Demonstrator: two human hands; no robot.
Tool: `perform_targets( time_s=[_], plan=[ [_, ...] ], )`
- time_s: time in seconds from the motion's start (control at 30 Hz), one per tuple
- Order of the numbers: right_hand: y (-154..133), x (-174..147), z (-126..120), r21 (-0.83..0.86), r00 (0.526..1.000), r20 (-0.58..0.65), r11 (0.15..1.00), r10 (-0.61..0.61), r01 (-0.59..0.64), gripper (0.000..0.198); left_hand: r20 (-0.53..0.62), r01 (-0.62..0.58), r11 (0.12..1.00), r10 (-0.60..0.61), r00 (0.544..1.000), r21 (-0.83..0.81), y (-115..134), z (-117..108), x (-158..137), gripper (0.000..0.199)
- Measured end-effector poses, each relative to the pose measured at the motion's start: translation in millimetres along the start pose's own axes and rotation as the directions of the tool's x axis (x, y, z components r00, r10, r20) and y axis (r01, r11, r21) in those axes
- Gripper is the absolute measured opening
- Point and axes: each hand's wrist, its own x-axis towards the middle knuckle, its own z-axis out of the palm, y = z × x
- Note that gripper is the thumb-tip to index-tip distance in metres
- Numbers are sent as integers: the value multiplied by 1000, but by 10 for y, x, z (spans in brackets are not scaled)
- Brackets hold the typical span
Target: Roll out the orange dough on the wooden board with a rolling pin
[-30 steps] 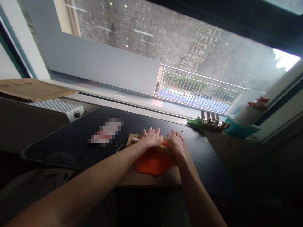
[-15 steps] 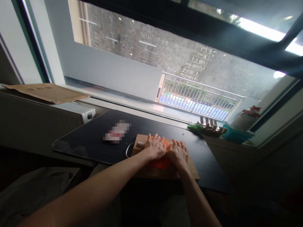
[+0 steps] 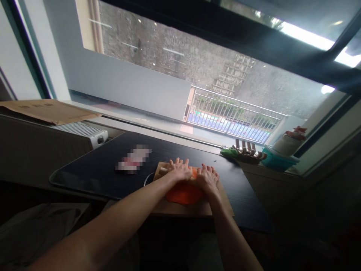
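Note:
My left hand (image 3: 181, 169) lies flat with its fingers stretched forward over a pale rolling pin (image 3: 163, 171), whose left end sticks out beside it. My right hand (image 3: 208, 177) presses down in the same way further right, fingers extended. Most of the pin is hidden under both palms. Under and in front of it, a flat orange sheet that looks like dough (image 3: 184, 194) spreads towards me. It rests on a wooden cutting board (image 3: 225, 203) with a curved metal handle (image 3: 146, 180) at its left side.
The board stands on a dark table (image 3: 104, 165) by a window. A blurred-out item (image 3: 134, 160) lies on the table at left. Beyond the table are a radiator (image 3: 98, 139) with brown paper (image 3: 47, 111), a green object (image 3: 229, 152) and a teal container (image 3: 278, 160).
Both hands have slid forward, away from me, over the board with the rolling pin. More of the orange sheet shows between my forearms. The view has shifted slightly.

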Motion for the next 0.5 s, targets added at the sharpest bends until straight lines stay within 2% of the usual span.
perform_targets(
  time_s=[0.17,0.27,0.4,0.5],
  plan=[
    [41,-463,14,-67,993,-87,995,-80,74,47,-30,-10,1000,11,999,27,-187,-50,-322,59],
    [55,-592,32,-69,987,-124,993,-100,92,46,-123,-10,997,20,992,78,-369,-55,-437,60],
    [32,-521,27,-77,985,-138,993,-102,92,46,-330,-94,984,140,934,153,-497,7,-437,58],
    [3,-334,11,-75,990,-98,992,-105,97,47,-408,-89,986,139,902,139,-489,21,-283,56]
  ],
)
